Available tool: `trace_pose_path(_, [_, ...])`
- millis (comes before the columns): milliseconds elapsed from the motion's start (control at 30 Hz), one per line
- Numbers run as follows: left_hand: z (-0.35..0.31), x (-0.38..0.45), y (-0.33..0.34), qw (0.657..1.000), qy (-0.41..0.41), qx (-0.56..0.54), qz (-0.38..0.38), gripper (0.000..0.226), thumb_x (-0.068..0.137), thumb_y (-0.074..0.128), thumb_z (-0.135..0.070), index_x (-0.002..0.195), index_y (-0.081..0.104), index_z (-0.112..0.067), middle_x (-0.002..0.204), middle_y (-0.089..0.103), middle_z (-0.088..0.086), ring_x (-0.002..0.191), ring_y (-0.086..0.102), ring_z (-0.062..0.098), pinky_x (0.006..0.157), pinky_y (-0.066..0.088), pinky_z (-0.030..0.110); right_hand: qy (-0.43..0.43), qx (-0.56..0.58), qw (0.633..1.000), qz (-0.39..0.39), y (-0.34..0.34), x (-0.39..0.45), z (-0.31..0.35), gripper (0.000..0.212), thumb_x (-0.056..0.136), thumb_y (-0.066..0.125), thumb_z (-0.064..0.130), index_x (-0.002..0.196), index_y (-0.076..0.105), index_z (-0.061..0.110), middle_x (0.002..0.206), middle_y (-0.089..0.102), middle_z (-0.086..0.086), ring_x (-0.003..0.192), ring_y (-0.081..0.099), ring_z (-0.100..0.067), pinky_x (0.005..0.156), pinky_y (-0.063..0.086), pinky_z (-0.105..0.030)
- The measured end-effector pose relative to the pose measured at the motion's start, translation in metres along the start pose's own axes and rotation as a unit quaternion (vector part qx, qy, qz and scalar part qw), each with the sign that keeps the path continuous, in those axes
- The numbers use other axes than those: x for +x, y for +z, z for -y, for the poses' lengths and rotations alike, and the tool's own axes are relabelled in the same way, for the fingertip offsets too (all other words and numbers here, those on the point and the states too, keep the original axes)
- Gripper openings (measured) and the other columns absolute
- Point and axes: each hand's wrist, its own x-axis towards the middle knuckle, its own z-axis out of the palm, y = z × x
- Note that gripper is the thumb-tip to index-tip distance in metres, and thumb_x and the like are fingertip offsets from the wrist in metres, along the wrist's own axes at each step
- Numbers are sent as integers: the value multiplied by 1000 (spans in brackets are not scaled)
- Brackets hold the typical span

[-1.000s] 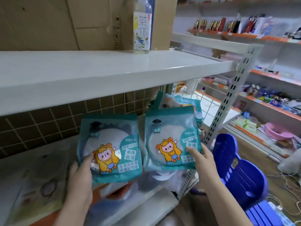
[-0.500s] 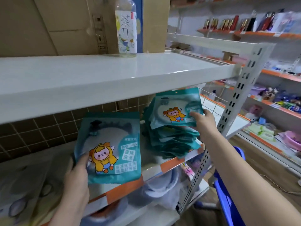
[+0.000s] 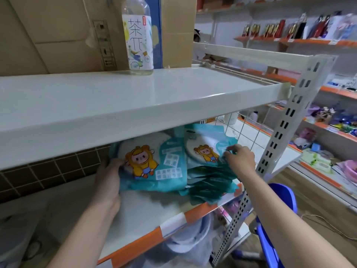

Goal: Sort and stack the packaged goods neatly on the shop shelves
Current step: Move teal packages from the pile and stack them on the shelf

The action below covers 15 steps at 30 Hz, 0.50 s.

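Observation:
Two teal packets with a yellow cartoon figure are on the middle shelf (image 3: 146,215). My left hand (image 3: 109,176) grips the left edge of one teal packet (image 3: 154,165), held just above the shelf under the upper shelf board. To its right lies a stack of the same teal packets (image 3: 210,188) at the shelf's right end. My right hand (image 3: 241,157) pinches the right edge of the top packet (image 3: 204,149) on that stack. The two packets sit side by side, edges almost touching.
The upper white shelf (image 3: 116,101) carries a tea bottle (image 3: 139,35) and cardboard boxes (image 3: 58,31). A perforated upright post (image 3: 282,132) stands at the right. A blue plastic stool (image 3: 276,225) is below right. Other stocked shelves (image 3: 328,43) line the far wall.
My left hand carried its packet right and inward under the upper shelf, beside the stack. My right hand set its packet onto the stack and still pinches its edge.

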Motion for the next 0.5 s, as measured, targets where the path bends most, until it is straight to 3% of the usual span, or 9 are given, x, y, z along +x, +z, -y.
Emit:
trace_pose_path(100, [-14,0,52,998,15,44,47,12,90,53,-7,86,57,-17,77,61,3,65,57,11,61,43,26,-24,37,999,13,-3,-3,-9,26,92,51,20,112,67,15,118,63,-8,99,58,-25,78,48,-34])
trace_pose_path(200, [-12,4,99,993,4,78,93,10,92,56,-11,88,56,-19,85,62,3,72,58,14,61,45,26,-35,79,996,16,-9,-11,-17,29,95,43,13,115,65,12,117,63,-5,91,61,-22,78,51,-35])
trace_pose_path(267, [-4,8,122,991,-13,100,93,7,93,55,-15,100,54,-17,91,61,2,77,60,13,60,45,25,-32,118,992,17,-11,-15,-21,31,95,40,11,117,62,13,111,65,-4,77,60,-17,71,50,-35])
trace_pose_path(367, [13,20,143,988,-34,125,88,21,90,57,-24,110,51,-18,97,63,6,82,65,20,67,53,34,-25,158,987,24,-12,-20,-26,31,95,39,9,120,57,14,110,63,-1,81,59,-14,68,46,-29])
trace_pose_path(433, [35,44,147,976,-13,200,84,38,73,59,-47,103,54,-25,105,64,6,93,64,23,82,54,44,-26,170,985,22,-14,-23,-28,31,95,39,8,120,56,14,112,61,1,94,57,-16,78,43,-27])
trace_pose_path(500, [66,79,150,946,15,311,88,68,53,54,-66,111,55,-32,122,60,3,113,56,27,94,47,53,-23,187,982,20,-15,-25,-28,30,96,39,9,121,55,14,110,59,4,100,55,-14,83,40,-26])
